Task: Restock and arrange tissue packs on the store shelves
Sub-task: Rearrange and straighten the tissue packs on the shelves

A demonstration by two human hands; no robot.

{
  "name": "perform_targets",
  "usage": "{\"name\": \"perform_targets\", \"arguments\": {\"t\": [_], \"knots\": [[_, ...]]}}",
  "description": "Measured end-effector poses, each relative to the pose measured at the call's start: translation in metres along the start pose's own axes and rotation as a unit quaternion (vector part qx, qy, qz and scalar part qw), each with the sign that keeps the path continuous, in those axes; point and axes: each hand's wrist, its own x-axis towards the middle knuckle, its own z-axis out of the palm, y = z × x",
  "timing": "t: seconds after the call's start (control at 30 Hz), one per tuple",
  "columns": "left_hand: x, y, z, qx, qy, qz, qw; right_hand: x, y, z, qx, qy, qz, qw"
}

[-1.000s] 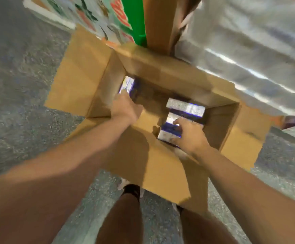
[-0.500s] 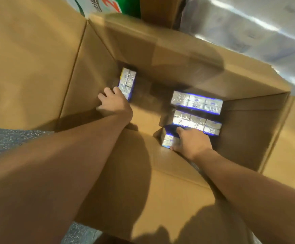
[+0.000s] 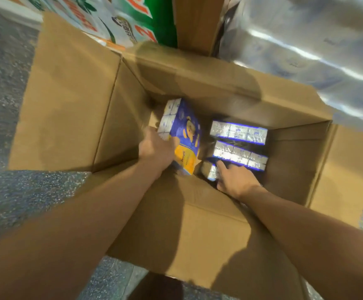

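Two hands reach into the open brown cardboard carton (image 3: 197, 87): the left hand (image 3: 154, 148) clamps a purple-and-orange tissue pack (image 3: 184, 137), and the right hand (image 3: 234, 180), at four o'clock of it, closes its fingers on a silver-wrapped tissue pack (image 3: 213, 174) beside two stacked silver-wrapped packs (image 3: 239, 144) and the near flap.

Box (image 3: 120, 118) top open, flaps splayed, packs (image 3: 239, 132) crowd right side, bare floor strip centre-back

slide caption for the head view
Left hand lifts a tissue pack from the carton; right hand reaches for another.

Left hand (image 3: 154, 148) gripping tilted tissue pack (image 3: 181, 135), right hand (image 3: 236, 180) on pack (image 3: 213, 173), open carton (image 3: 197, 83)
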Motion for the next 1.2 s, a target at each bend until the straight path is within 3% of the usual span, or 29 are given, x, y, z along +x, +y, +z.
{"name": "perform_targets", "arguments": {"t": [0.13,0.27,0.43,0.6,0.8,0.97,1.1,1.2], "knots": [[-0.030,0.011,-0.025,-0.090,-0.021,-0.016,0.996,-0.034,-0.010,-0.026,0.042,0.074,-0.029,0.996],[-0.084,0.034,-0.079,-0.168,0.027,-0.016,0.985,-0.104,-0.030,-0.084,0.128,0.117,-0.065,0.983],[-0.163,0.075,-0.171,-0.181,0.087,0.097,0.975,-0.200,-0.056,-0.179,0.245,0.181,-0.062,0.950],[-0.252,0.102,-0.254,-0.213,0.119,0.136,0.960,-0.277,-0.086,-0.262,0.297,0.246,-0.205,0.899],[-0.392,0.114,-0.332,-0.362,0.187,0.114,0.906,-0.367,-0.122,-0.343,0.353,0.255,-0.315,0.843],[-0.518,0.096,-0.394,-0.469,0.256,0.102,0.839,-0.450,-0.185,-0.393,0.348,0.259,-0.346,0.832],[-0.620,0.053,-0.440,-0.501,0.331,0.104,0.793,-0.530,-0.255,-0.407,0.289,0.232,-0.449,0.813],[-0.702,0.001,-0.468,-0.507,0.405,0.096,0.755,-0.593,-0.308,-0.400,0.260,0.202,-0.535,0.778]]}}
